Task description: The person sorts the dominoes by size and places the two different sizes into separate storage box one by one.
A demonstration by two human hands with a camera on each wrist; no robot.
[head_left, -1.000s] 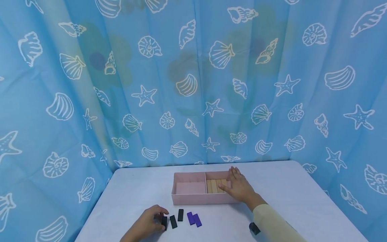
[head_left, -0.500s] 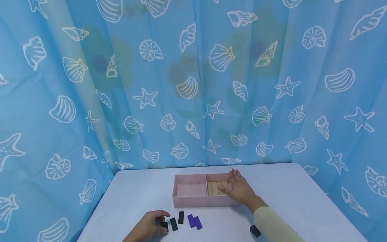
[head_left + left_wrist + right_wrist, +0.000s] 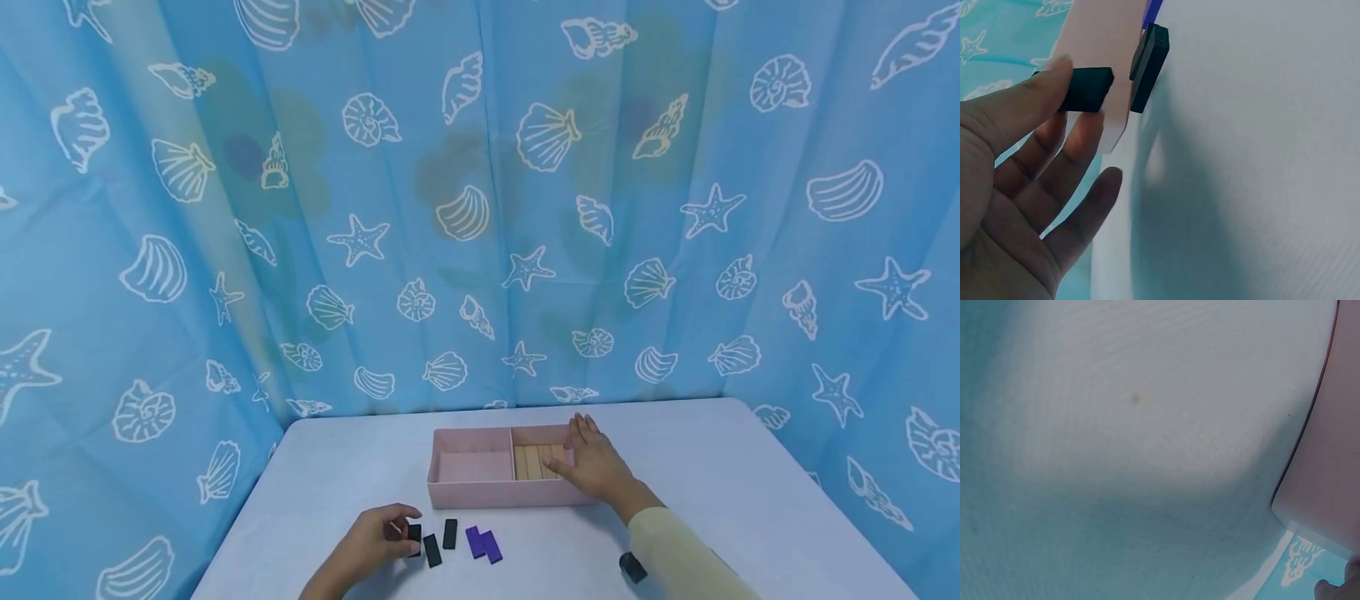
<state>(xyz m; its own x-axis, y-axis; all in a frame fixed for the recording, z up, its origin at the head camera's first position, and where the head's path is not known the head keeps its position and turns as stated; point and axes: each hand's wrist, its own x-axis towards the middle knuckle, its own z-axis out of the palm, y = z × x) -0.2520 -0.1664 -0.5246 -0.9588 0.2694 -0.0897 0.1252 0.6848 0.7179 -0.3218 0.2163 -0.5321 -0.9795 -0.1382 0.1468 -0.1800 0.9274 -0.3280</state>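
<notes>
My left hand pinches a small black rectangular block between its thumb and fingers, close above the table. Two more black blocks lie just to the right of that hand, one of them a little farther back. My right hand rests on the right end of a pink box, fingers straight and thumb spread over the right compartment. Side by side in that compartment are several light wooden blocks, partly hidden by the hand. The left compartment shows only its bare floor.
Two purple blocks lie touching in front of the box. A small black object sits beside the right sleeve. Behind the white table hangs a blue curtain with shell prints.
My left hand has moved up and slightly right with the black block in its fingers. The right hand stays at the box's end, and the other blocks lie where they were.
</notes>
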